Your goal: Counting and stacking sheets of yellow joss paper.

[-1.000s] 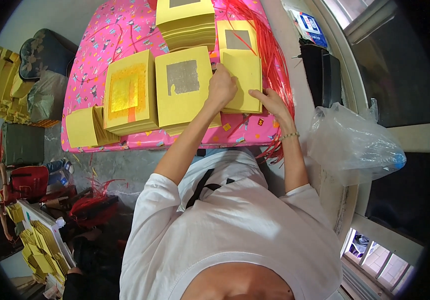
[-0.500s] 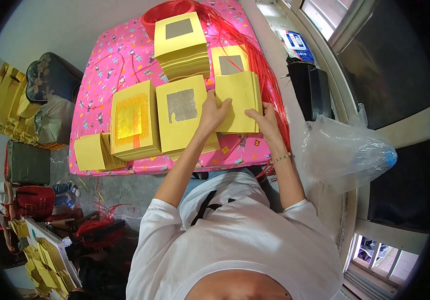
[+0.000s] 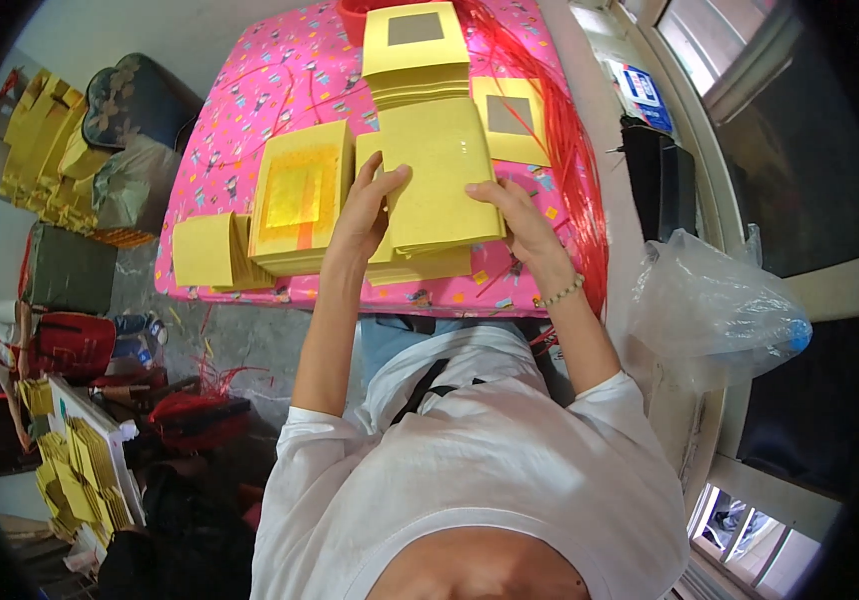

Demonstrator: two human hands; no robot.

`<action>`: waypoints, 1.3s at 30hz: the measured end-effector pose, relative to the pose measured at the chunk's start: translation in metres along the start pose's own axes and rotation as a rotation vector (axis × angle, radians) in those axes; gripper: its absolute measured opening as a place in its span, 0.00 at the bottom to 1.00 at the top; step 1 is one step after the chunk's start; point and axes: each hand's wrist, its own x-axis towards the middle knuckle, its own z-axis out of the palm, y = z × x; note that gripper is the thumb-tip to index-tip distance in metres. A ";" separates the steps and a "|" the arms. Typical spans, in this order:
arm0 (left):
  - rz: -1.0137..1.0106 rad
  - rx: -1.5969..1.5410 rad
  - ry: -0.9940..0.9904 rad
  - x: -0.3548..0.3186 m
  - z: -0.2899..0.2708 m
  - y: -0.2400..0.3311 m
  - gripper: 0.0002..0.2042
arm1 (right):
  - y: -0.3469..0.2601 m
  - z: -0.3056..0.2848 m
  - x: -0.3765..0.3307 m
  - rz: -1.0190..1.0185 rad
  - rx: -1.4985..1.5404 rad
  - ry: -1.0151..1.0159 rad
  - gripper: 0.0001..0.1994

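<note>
A folded wad of yellow joss paper [image 3: 440, 175] is held between my two hands, its plain side up. My left hand [image 3: 362, 215] grips the left edge with the thumb on top. At the opposite edge my right hand [image 3: 522, 218] pinches the wad, a bead bracelet on that wrist. Beneath the wad lies a joss paper stack [image 3: 425, 268], mostly hidden. To its left stands a thick stack with a gold foil square [image 3: 295, 195]. Farther off is a tall stack with a silver-grey square [image 3: 416, 50]. A flatter sheet with a grey square [image 3: 510, 118] lies right of it.
The work lies on a pink patterned table [image 3: 240, 110]. Red plastic strands [image 3: 570, 150] run down its right side. A small folded yellow bundle [image 3: 208, 250] sits front left. A clear plastic bag [image 3: 710, 305] is at right. Another person [image 3: 10, 340] is at far left.
Both hands have carried the folded wad left, from over the grey-square sheet to above the middle stack. That sheet now shows uncovered. The whole view has shifted somewhat.
</note>
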 end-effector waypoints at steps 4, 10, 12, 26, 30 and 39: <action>0.035 -0.026 0.170 -0.003 -0.020 -0.011 0.36 | 0.021 0.008 0.025 0.108 -0.236 -0.078 0.26; 0.055 0.077 0.168 -0.002 -0.028 -0.011 0.29 | 0.019 0.011 0.031 0.070 -0.736 -0.190 0.33; 0.071 0.090 0.176 -0.001 -0.031 -0.013 0.28 | 0.014 0.014 0.029 -0.015 -0.907 -0.108 0.37; 0.131 0.028 0.122 -0.011 -0.022 -0.010 0.31 | 0.051 0.030 0.062 -0.292 -0.211 -0.019 0.43; 0.134 0.073 0.167 -0.008 -0.018 -0.016 0.31 | 0.054 0.028 0.063 -0.213 -0.069 -0.047 0.43; 0.136 0.052 0.169 -0.014 -0.021 -0.009 0.31 | 0.043 0.032 0.064 -0.241 -0.247 -0.067 0.39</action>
